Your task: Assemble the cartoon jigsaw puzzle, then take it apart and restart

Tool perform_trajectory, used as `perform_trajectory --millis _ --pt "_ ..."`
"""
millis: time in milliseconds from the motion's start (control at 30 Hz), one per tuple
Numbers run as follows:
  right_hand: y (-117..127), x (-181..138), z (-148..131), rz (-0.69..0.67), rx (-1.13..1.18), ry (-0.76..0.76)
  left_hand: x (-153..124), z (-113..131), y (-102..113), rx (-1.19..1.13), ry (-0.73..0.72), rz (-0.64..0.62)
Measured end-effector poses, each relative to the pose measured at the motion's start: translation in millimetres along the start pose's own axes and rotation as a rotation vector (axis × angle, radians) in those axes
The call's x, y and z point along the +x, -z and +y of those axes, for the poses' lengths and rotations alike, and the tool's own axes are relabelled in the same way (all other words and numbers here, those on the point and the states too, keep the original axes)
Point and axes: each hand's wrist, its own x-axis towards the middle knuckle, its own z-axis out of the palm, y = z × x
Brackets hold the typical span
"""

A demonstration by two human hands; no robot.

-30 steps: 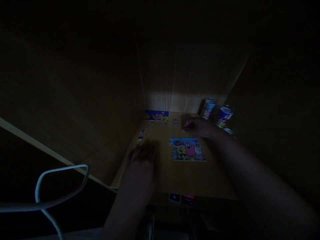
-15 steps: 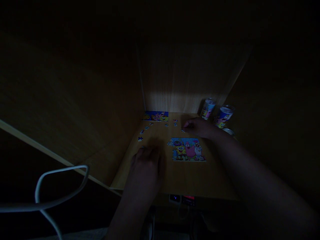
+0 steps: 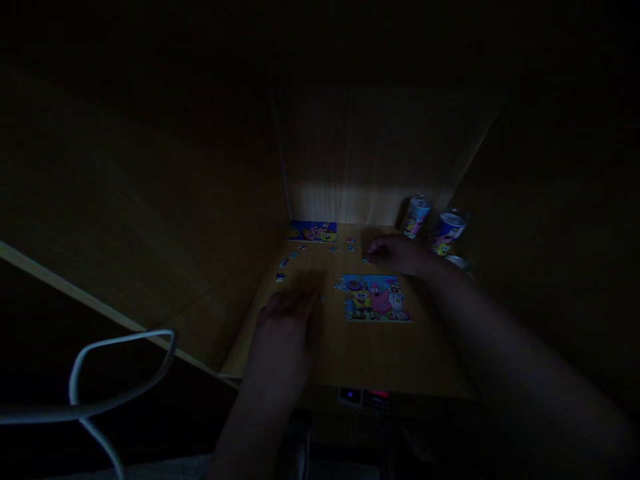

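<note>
A partly joined cartoon jigsaw puzzle (image 3: 379,299) lies flat on the wooden desk, its left edge uneven. To its left is my left hand (image 3: 286,320), palm down with curled fingers. A small puzzle piece (image 3: 323,299) shows right at its fingertips. Beyond the puzzle's top edge, my right hand (image 3: 395,253) has thumb and fingers closed on another puzzle piece (image 3: 366,260) at the desk surface. Several loose pieces lie about, among them one at the left (image 3: 281,277) and one near the back (image 3: 351,248). Dim light hides finger detail.
A second cartoon picture (image 3: 314,231) lies against the back panel. Two clear-lidded cartoon canisters (image 3: 416,217) (image 3: 449,232) stand at the back right, with a round lid (image 3: 457,262) beside them. A white cable (image 3: 125,337) loops at the left. A lit device (image 3: 350,396) sits below the desk edge.
My left hand has shifted slightly, its fingertips now reaching further right, and a puzzle piece has come into view beside them. My right hand stays in nearly the same place.
</note>
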Motion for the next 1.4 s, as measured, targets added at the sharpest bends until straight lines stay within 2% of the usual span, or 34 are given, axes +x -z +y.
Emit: perform_trajectory --millis 200,500,667,833,1200,1400 --pt "1 -1 -1 -0.002 0.002 -0.001 7 -9 7 0.076 0.071 0.017" --pt "0 0 -2 -0.001 -0.002 0.005 20 6 -2 0.122 0.037 -0.084" --pt "1 0 -2 -0.004 -0.004 0.003 22 -3 -7 -0.030 0.013 -0.064" --pt "0 0 -1 -0.009 0.003 0.010 21 -13 -7 -0.231 -0.018 -0.099" --pt "-2 2 6 -0.010 0.015 0.015 20 -8 -1 -0.317 -0.052 -0.172" --pt "-4 4 6 -0.004 0.010 0.016 20 -6 -3 -0.318 -0.082 -0.172"
